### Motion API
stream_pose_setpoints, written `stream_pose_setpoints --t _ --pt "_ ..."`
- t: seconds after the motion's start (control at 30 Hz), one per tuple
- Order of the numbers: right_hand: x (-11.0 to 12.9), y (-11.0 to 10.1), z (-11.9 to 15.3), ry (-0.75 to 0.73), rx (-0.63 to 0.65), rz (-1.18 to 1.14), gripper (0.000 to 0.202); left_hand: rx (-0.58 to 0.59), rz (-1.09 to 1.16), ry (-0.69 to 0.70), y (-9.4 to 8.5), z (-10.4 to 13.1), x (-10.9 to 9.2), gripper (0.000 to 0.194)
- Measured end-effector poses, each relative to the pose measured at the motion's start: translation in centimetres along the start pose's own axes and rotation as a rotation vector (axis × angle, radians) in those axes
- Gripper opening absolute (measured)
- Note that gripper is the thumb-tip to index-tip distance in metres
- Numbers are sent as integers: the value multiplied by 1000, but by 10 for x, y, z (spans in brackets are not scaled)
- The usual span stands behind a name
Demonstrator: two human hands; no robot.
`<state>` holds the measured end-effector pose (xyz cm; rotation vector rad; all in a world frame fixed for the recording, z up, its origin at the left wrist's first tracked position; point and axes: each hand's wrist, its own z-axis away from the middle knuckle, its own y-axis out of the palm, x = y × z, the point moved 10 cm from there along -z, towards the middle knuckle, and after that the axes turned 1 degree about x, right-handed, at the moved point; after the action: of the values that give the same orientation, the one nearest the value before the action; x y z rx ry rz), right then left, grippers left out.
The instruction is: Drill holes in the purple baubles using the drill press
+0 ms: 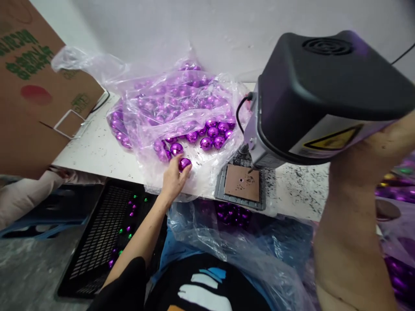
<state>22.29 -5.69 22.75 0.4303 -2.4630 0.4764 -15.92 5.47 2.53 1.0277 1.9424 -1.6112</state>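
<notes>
My left hand [174,177] is closed round a shiny purple ball [184,164] at the mouth of a clear plastic bag [136,134]. Many more purple balls [212,132] lie in and under the bag on the white table. To the right stands a black machine [324,86] with a yellow warning label. My right forearm rises along the machine's right side, and my right hand [389,140] is against the machine's lower right edge, its fingers hidden. Below the machine's front end, a brown square plate [242,182] with a small central hole sits on a grey base.
A cardboard box [39,95] stands at the left. Below the table are a black crate [100,237] with small purple and green balls, and a person's sleeve [26,194]. A plastic bag [227,246] hangs over my lap. Dark flecks dot the white table [301,185].
</notes>
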Motion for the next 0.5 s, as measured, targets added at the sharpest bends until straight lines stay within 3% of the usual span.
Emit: stream_pose_setpoints --t 0.07,0.1,0.23,0.3,0.37,0.5 --pt "6 0 -2 21 -4 41 47 -26 320 -60 -3 1 -14 49" --pt "9 1 -2 28 -2 46 48 16 467 -85 4 3 -24 49" --pt "16 4 -2 46 -3 9 47 419 805 -173 74 22 -70 46" --pt "15 5 -2 66 11 5 44 540 849 -189 106 31 -80 49" --pt "14 5 -2 81 28 9 42 557 841 -171 124 32 -83 52" --pt "14 6 -2 75 42 13 41 525 605 -39 132 29 -91 46"
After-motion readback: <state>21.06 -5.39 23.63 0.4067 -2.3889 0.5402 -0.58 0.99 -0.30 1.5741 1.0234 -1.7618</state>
